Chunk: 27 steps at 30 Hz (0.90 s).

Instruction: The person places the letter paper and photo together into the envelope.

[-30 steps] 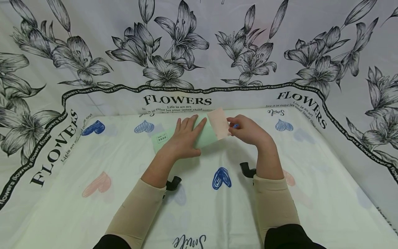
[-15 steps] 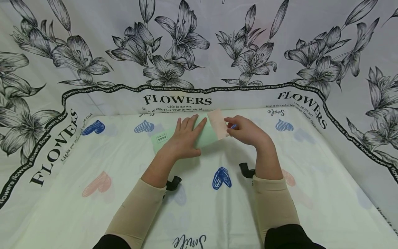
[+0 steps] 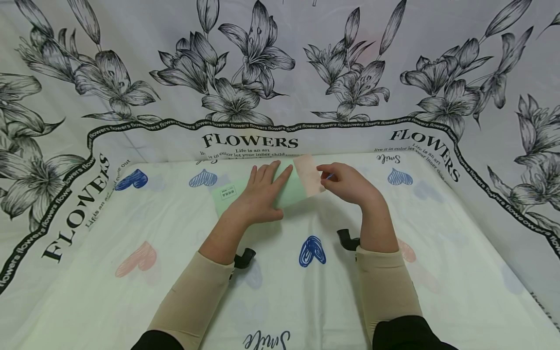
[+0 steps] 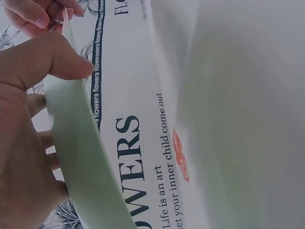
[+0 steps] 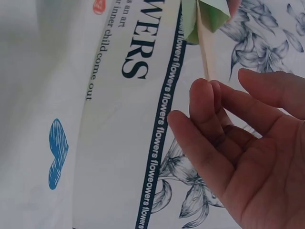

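— Movement since the earlier frame is slight: the right hand (image 3: 350, 184) has its fingertips a little closer to the green envelope (image 3: 294, 189); the left hand (image 3: 255, 199) is unchanged. Report both holds.

— Left hand: grasping the envelope, thumb on one face, spread fingers on the other. Right hand: pinching the outer end of the pink paper slip (image 3: 308, 175).

— Location of envelope and slip?

— Between the two hands, seemingly raised above the counter (image 3: 306, 301), near its far edge. The slip projects from the envelope's right end; the right wrist view shows the envelope's layers on either side of it.

— State the hazards.

— Creasing of the slip is possible if the right hand loads it off-line. Its inner edge, hidden from view, could catch inside the envelope. A slack left hand could let the envelope twist.

— Edges and room?

— Far side: restricted; the flower-print backdrop (image 3: 297, 82) rises just beyond the envelope. Near side and right: more room, across the heart-print counter.
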{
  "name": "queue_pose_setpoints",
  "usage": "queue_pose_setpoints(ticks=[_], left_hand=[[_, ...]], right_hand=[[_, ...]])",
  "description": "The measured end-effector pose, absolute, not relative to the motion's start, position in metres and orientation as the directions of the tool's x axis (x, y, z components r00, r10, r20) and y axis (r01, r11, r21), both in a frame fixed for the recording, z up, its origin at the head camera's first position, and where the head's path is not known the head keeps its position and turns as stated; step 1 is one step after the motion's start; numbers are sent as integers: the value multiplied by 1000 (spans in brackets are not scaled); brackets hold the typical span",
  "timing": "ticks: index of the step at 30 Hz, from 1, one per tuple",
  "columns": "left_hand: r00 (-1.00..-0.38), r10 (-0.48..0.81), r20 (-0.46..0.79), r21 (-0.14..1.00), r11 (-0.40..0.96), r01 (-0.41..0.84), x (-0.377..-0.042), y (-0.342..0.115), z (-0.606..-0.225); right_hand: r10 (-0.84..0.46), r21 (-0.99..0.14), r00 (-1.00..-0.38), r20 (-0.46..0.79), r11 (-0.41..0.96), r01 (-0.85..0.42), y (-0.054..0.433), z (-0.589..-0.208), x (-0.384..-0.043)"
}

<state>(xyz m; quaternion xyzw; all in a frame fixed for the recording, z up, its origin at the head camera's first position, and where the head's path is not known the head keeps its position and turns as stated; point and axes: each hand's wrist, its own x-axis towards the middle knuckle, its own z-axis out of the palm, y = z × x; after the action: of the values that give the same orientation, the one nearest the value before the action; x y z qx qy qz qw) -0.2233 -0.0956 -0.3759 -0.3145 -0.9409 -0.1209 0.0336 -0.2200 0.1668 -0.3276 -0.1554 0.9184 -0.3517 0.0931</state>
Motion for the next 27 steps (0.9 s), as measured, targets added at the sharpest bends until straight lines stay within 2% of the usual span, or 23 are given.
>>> queue_pose_setpoints(ticks=[17, 27], left_hand=[[-765, 605, 220, 197, 741, 642, -224, -96, -374], [-753, 622, 213, 183, 732, 656, -223, -94, -374]], right_hand=[[-315, -733, -949, -4, 647, -211, 168, -332, -224], [-141, -820, -988, -61, 571, -31, 163, -336, -230]])
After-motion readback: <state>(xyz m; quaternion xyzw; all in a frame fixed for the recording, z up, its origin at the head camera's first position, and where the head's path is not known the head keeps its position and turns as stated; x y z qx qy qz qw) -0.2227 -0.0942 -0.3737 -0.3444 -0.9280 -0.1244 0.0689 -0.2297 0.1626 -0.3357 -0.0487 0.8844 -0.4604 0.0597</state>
